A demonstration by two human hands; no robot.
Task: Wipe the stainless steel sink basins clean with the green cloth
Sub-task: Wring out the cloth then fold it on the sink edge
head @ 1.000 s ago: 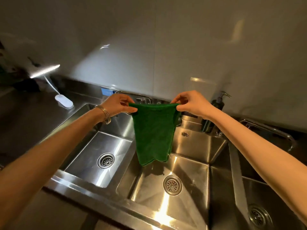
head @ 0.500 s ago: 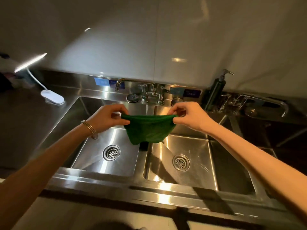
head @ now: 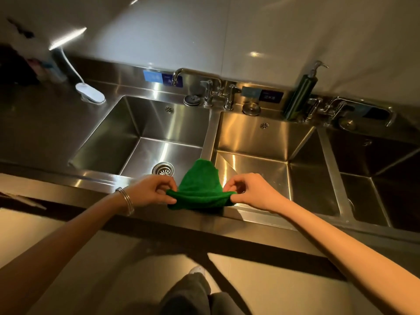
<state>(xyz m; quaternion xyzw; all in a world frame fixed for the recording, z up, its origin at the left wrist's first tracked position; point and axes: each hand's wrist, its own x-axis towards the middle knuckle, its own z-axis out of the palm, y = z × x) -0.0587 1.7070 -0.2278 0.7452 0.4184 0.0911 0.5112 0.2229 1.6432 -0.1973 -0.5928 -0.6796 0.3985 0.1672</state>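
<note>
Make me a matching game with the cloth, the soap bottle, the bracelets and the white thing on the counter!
Things:
1. green cloth
2. soap bottle
3. bracelets
4. white lamp base

Places:
A. on the left wrist
B. counter left of the basins
C. ledge behind the basins
D. pinched between left hand and right hand

Pairs: 1-D, 2-C, 3-A, 4-B

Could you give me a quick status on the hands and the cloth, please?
Left hand and right hand each pinch the green cloth. Cloth draped over the divider between two basins. Nothing in the way.
</note>
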